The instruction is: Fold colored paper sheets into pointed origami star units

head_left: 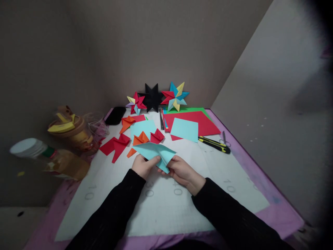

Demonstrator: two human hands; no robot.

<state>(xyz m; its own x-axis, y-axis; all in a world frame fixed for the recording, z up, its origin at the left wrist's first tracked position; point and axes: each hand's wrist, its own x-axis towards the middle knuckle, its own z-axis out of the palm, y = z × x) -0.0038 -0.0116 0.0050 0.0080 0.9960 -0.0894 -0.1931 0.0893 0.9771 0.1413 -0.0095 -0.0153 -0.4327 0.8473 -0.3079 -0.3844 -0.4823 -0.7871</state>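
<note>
A light blue sheet of paper (155, 150), partly folded with creases meeting near its lower middle, is held up above the table between both hands. My left hand (143, 166) pinches its lower left part, thumb on top. On the right side, my right hand (183, 172) grips the paper, its fingers partly under the lower point. Just beyond the paper lie an orange folded piece (141, 138) and a red folded piece (157, 136). Another red folded piece (120, 144) rests to the left.
Folded paper stars (175, 96) lean at the back wall. Light blue squares (184, 129) and red sheets (208, 121) lie in front. A yellow-black cutter (214, 144) and scissors (224, 139) are right. A phone (116, 115), a lidded cup (75, 130) and a white-capped bottle (65, 161) stand left.
</note>
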